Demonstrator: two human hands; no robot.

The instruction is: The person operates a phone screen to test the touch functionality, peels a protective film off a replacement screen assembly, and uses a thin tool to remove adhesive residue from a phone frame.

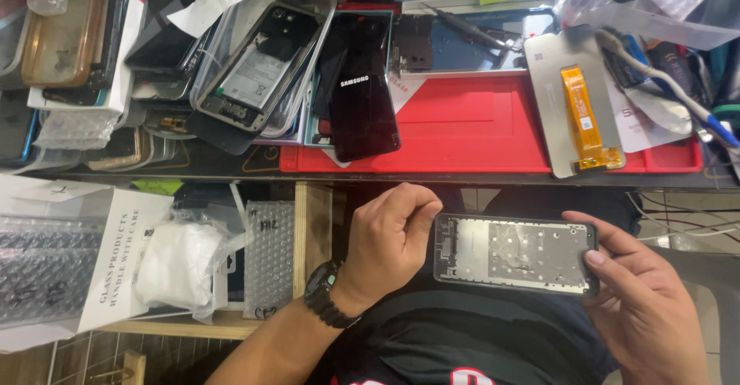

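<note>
Your left hand [389, 235] is curled, its fingertips pinching the left end of the phone frame [515, 254], a watch [325, 292] on its wrist. Your right hand [640, 300] grips the frame's right end, thumb pressed on its lower corner. You hold the frame level over your lap, just below the red mat [470, 127]. On the mat's right part lies a screen panel [574, 104] with an orange flex; a black phone [362, 84] rests on its left edge.

Silver-grey phone frame [515, 253] — red mat [470, 127], orange flex cable [586, 115] — black wristwatch [325, 292]
</note>
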